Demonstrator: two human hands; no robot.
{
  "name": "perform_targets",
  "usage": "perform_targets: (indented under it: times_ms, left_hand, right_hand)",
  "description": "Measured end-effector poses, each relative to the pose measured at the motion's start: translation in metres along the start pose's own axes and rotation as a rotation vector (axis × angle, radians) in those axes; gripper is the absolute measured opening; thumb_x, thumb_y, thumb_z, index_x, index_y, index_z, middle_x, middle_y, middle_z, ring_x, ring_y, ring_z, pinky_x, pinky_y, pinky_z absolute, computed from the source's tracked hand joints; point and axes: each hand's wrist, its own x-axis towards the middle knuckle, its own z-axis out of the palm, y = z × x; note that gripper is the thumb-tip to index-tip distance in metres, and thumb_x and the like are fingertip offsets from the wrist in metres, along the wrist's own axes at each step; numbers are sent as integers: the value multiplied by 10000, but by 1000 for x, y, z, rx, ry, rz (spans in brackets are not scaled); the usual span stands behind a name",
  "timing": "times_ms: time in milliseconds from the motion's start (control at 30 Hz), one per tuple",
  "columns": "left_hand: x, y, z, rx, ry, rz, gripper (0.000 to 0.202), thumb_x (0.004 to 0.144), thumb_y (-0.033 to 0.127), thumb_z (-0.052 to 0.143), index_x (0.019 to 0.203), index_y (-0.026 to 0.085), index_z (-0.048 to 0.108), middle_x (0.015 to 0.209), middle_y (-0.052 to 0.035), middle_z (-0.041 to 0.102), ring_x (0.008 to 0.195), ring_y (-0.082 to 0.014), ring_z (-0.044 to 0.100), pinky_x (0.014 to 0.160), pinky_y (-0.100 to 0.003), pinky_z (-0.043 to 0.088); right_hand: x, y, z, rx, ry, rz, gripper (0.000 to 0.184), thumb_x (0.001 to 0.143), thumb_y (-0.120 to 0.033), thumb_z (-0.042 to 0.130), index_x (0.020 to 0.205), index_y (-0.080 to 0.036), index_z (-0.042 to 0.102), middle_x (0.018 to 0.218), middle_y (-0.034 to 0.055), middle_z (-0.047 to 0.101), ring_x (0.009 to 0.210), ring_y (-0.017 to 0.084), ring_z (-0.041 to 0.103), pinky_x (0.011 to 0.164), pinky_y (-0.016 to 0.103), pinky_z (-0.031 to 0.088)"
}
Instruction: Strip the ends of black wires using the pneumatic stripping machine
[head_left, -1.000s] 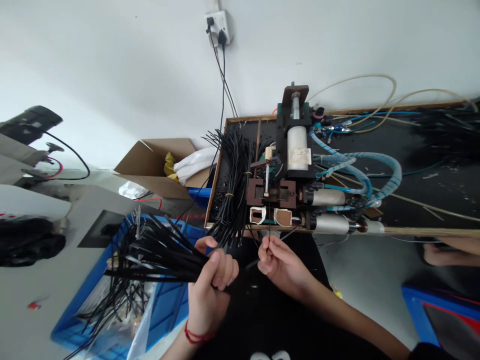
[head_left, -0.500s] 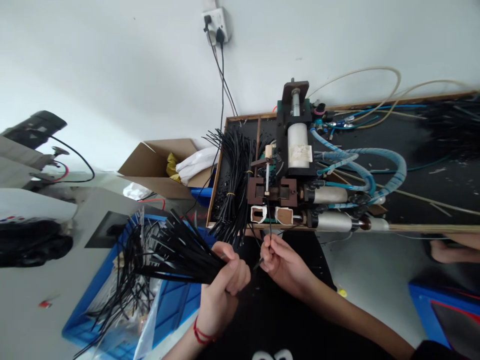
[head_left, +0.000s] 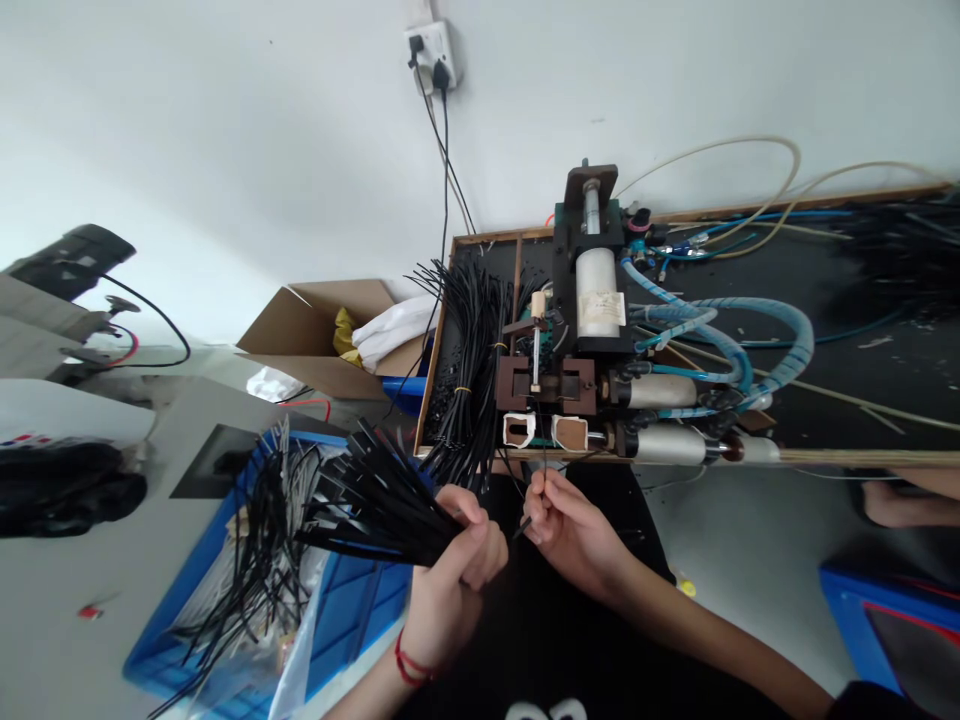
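A thick bunch of black wires [head_left: 382, 505] fans out to the left from my left hand [head_left: 461, 560], whose fingers are wrapped round it. My right hand [head_left: 562, 515] pinches a single thin black wire [head_left: 545, 455] in front of the machine. That wire runs up from my fingertips toward the gap between the brown jaws [head_left: 546, 385]; its far end is hard to make out. A short dark end sticks out below my right fingers, toward the left hand. Above the jaws stands the machine's white cylinder [head_left: 598, 290].
Tied black wires [head_left: 465, 370] lie in the bench tray left of the machine. A blue crate [head_left: 345, 625] holding wires and plastic stands low at the left, with an open cardboard box [head_left: 315, 370] behind it. Blue hoses [head_left: 780, 320] loop to the machine's right.
My left hand and its bunch have shifted slightly right, nearer the right hand. The right hand stays almost in place, still pinching the single wire.
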Motion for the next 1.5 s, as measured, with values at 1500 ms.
perform_targets:
  times_ms: [1500]
  left_hand:
    - [-6, -8, -12, 53, -135, -68, 132, 972, 261, 722, 909, 205, 620, 542, 112, 326, 474, -76, 244, 522, -239, 252]
  right_hand:
    - [-7, -6, -11, -757, -71, -184, 269, 945, -442, 733, 957, -197, 845, 590, 3, 668, 536, 141, 497, 558, 276, 346]
